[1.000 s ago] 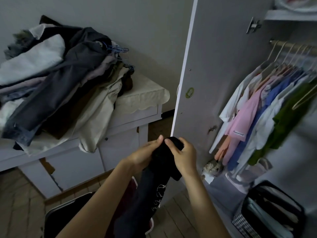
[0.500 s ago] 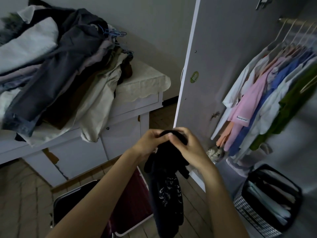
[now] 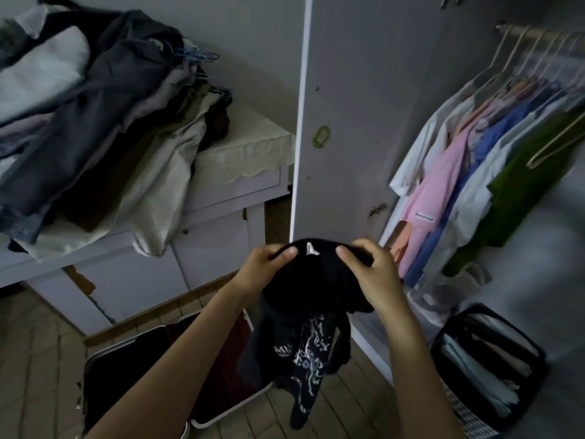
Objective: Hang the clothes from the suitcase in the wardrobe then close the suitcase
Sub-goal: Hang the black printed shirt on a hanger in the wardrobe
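A black T-shirt (image 3: pixel 304 315) with a white print hangs in front of me, its white neck label showing at the top. My left hand (image 3: pixel 264 269) pinches the collar on the left and my right hand (image 3: pixel 375 277) grips it on the right. Below my arms lies the open suitcase (image 3: pixel 126 369), dark inside with a light rim. To the right the wardrobe door (image 3: pixel 348 122) stands open. On the rail (image 3: pixel 538 34) inside it hang white, pink, blue and green shirts (image 3: pixel 474 185) on hangers.
A heap of grey, white and beige clothes (image 3: pixel 95 122) with blue hangers covers a white cabinet (image 3: pixel 221 217) at the left. A black storage bag (image 3: pixel 487 369) with folded items sits on the wardrobe floor at the lower right. Wooden floor lies around the suitcase.
My hands have moved apart along the collar, spreading the shirt's neck so the label shows. The shirt has unrolled and hangs lower, and my view has tilted downward.
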